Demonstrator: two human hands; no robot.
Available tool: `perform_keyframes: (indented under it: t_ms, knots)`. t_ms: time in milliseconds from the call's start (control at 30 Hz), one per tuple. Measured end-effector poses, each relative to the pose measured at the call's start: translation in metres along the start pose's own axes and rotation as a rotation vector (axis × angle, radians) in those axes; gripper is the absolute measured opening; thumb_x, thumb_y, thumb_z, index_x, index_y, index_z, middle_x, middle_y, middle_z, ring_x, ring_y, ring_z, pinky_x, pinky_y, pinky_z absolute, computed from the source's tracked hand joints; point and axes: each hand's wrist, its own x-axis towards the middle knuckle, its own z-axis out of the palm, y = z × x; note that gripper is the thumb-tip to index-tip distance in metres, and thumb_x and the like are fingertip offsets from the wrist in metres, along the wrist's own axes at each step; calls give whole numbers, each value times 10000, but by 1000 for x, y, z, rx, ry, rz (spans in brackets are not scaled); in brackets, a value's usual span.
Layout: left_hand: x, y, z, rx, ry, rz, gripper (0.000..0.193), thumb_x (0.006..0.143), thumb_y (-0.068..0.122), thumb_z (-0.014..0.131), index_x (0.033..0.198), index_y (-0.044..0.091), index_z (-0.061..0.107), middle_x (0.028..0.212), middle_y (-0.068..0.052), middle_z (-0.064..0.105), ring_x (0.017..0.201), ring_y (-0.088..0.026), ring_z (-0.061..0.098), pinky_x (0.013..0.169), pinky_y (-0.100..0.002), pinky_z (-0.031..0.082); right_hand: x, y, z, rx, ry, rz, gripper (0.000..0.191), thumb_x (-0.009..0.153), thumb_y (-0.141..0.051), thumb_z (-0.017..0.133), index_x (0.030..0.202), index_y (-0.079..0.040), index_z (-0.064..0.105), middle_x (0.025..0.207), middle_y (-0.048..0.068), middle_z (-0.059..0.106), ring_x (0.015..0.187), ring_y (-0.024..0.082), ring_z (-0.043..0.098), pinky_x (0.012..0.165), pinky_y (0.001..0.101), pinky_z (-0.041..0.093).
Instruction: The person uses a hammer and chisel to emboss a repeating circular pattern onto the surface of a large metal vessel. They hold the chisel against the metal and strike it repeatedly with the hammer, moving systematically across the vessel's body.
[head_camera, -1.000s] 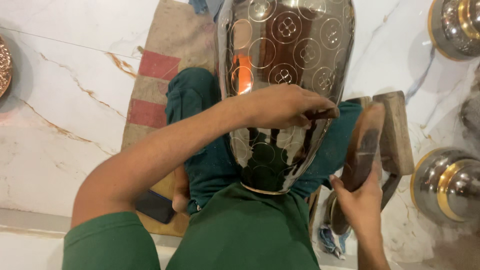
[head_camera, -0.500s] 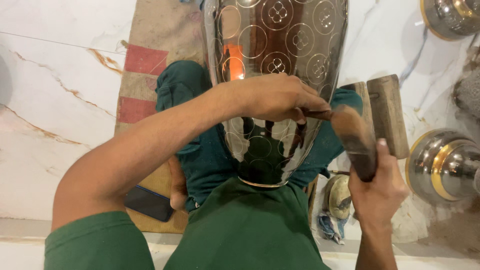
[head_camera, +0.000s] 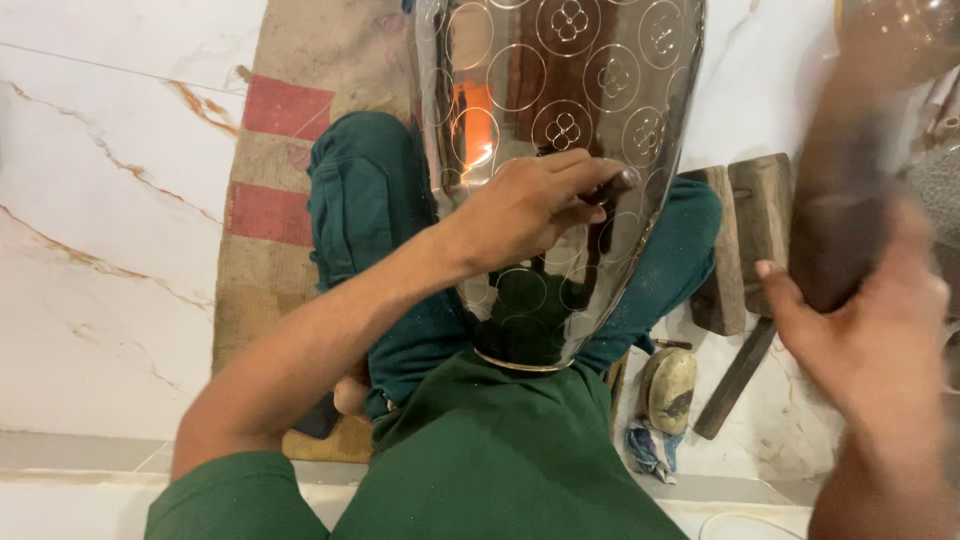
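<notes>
One shiny metal vessel (head_camera: 560, 130) lies across the lap of the seated person, between the knees. Its long axis runs away from the body: the narrow neck with a brass-coloured rim points at the belly, and the wide body reaches to the top edge of the view. Rows of engraved circles, several with a four-petal flower inside, cover its wall.

The left hand (head_camera: 525, 205) rests on the vessel's wall, fingers curled and pinched round one thin dark punch (head_camera: 608, 186), whose blunt end points to the right and pokes out past the fingertips.

The right hand (head_camera: 865, 330) is raised at the right, blurred, its fingers wrapped round one dark wooden mallet (head_camera: 835, 225) whose head points upward.

On the marble floor (head_camera: 110, 200) to the right lie two wooden blocks (head_camera: 745, 225) side by side, a dark stick (head_camera: 735, 380) aslant below them, a rounded greenish lump (head_camera: 668, 388) and a crumpled blue rag (head_camera: 648, 450). One striped mat (head_camera: 290, 150) lies under the legs
</notes>
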Motion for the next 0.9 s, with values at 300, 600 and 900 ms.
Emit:
perform_keyframes:
  t_ms: [300, 600, 900]
  knots:
    - [-33, 19, 29, -1, 472, -191, 354, 997, 92, 745, 1309, 70, 579, 1032, -106, 656, 902, -257, 708, 791, -374, 568, 57, -35, -57, -70, -54, -231, 817, 827, -93, 806, 1587, -180, 519, 824, 116, 601, 610, 244, 620, 559, 377, 511]
    - [-50, 18, 74, -97, 786, -351, 221, 1000, 21, 718, 1174, 46, 584, 888, -94, 640, 724, -217, 642, 693, -333, 551, 65, -90, -101, -495, 59, -547, 860, 794, -254, 777, 1588, -350, 459, 749, 5, 541, 592, 181, 570, 553, 332, 474]
    - [-47, 19, 83, -167, 886, -366, 211, 999, 69, 761, 1117, 23, 593, 923, -66, 688, 768, -119, 652, 689, -280, 548, 59, -57, -76, -543, -132, -418, 804, 902, -214, 695, 1646, -357, 423, 854, 21, 621, 695, 178, 658, 653, 313, 561]
